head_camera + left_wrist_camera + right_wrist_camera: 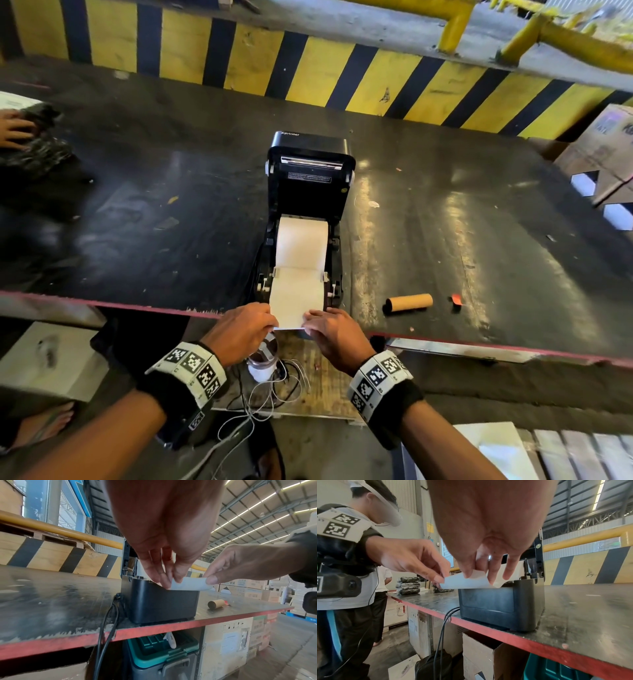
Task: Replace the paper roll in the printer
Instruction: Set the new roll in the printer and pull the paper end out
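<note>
Daylit warehouse, bright overall. Glare streaks on the dark table (428, 219) right of the printer (308, 178). Wide-angle bending at all frame edges (strongest in head view). Near palms in both wrist views soft, out of focus; roof light strips (257, 505) overexposed.

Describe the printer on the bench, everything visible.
The printer is a black plastic box branded Xprinter, standing at the near edge of the dark bench, lid swung up and back. A white paper roll sits in its open bay; the paper's free end runs forward between white side guides and over the front lip. The left hand and right hand each pinch a corner of that end. Dark cables hang beside it.
</note>
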A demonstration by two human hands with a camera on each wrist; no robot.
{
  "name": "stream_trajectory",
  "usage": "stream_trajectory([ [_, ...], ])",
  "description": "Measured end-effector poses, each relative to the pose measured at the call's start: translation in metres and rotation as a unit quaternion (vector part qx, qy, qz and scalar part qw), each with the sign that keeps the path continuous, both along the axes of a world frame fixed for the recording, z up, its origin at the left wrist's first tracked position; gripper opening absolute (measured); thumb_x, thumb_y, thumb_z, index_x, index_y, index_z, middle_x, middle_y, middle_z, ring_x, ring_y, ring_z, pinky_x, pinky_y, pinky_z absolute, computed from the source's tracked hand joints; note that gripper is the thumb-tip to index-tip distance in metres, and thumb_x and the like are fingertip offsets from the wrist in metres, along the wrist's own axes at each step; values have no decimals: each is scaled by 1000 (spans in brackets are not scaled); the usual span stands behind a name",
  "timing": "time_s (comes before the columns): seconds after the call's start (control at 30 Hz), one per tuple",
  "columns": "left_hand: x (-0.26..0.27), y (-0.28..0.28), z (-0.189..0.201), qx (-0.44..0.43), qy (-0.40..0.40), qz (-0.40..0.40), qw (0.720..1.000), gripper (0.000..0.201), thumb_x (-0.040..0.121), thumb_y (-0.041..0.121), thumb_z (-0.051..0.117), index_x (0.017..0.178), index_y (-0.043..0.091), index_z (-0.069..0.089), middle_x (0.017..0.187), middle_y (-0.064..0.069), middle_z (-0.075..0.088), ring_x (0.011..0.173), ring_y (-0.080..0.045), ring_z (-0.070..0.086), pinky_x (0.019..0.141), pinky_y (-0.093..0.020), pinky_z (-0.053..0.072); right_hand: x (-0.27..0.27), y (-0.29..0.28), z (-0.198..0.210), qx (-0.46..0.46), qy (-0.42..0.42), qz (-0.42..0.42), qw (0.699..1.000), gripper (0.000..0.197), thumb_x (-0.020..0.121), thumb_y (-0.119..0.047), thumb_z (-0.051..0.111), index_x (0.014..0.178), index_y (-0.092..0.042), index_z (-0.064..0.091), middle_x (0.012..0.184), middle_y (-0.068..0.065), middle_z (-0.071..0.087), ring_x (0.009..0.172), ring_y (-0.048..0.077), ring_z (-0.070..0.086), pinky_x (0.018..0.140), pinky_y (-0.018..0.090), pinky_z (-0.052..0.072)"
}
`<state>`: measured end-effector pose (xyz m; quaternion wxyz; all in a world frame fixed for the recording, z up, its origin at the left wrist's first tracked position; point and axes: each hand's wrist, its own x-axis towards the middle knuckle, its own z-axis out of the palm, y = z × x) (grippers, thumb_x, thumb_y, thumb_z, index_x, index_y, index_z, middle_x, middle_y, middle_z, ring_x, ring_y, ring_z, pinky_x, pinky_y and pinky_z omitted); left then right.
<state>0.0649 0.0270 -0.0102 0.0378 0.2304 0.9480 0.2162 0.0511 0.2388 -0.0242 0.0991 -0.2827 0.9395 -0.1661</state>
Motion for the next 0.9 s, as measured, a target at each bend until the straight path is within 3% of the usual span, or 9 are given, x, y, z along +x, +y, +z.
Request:
stream_trajectory([
  [0.27, 15, -1, -7, -1, -39, 4, 999, 22, 92, 17, 51, 105, 12, 68, 101, -5, 65, 91, -16, 59, 82, -29, 51, 15, -3, -5, -14, -5, 11, 1000, 27, 89, -25, 36, 74, -15, 56, 81, 5, 62, 73, 25, 58, 73, 33, 40],
  [0.4, 14, -3, -8, 87, -76, 83, 990, 25, 87, 23, 60, 109, 13, 65, 102, -1, 63, 91, -11, 59, 81, -22, 49, 10, -2, -2, -11, -6, 22, 1000, 24, 87, -21, 42, 71, -14, 58, 76, 7, 66, 69, 26, 60, 67, 37, 50],
  [0.53, -3, -9, -5, 221, -99, 251, 937, 41, 91, 26, 54, 126, 5, 54, 121, -13, 60, 107, -22, 59, 89, -30, 46, 1, 1, 9, -19, -38, 24, 999, 25, 89, -26, 50, 95, -12, 70, 103, 7, 73, 88, 26, 65, 81, 36, 53],
  [0.6, -15, -14, -3, 248, -157, 298, 909, 45, 94, 34, 46, 128, 6, 52, 126, -14, 59, 118, -28, 55, 97, -37, 42, -9, 1, 23, -27, -62, 14, 998, 29, 90, -31, 53, 107, -13, 68, 117, 4, 69, 101, 22, 64, 89, 35, 50],
  [0.7, -34, -20, -4, 286, -249, 308, 873, 36, 94, 46, 37, 102, 19, 59, 105, -6, 56, 107, -27, 58, 98, -42, 42, -40, -3, 48, -40, -63, -15, 997, 28, 91, -30, 52, 109, -15, 68, 119, 2, 69, 106, 17, 63, 94, 34, 50],
  [0.77, -46, -19, 1, 295, -296, 311, 854, 36, 92, 52, 36, 88, 21, 54, 98, -9, 56, 96, -25, 60, 97, -43, 44, -70, -5, 68, -59, -27, -51, 997, 24, 92, -25, 52, 106, -16, 69, 117, 3, 69, 102, 18, 65, 91, 37, 53],
  [0.83, -55, -17, 3, 313, -341, 316, 828, 50, 93, 49, 35, 105, 7, 60, 107, -18, 61, 102, -31, 62, 96, -43, 46, -104, -7, 86, -91, 56, -77, 991, 22, 91, -21, 54, 106, -14, 69, 117, 5, 68, 102, 21, 65, 90, 41, 54],
  [0.9, -63, -16, 5, 321, -372, 322, 809, 63, 95, 47, 34, 124, -6, 51, 122, -26, 59, 105, -34, 61, 91, -39, 48, -139, -10, 105, -133, 143, -103, 975, 26, 89, -19, 56, 113, -10, 66, 123, 10, 64, 110, 26, 59, 96, 44, 49],
])
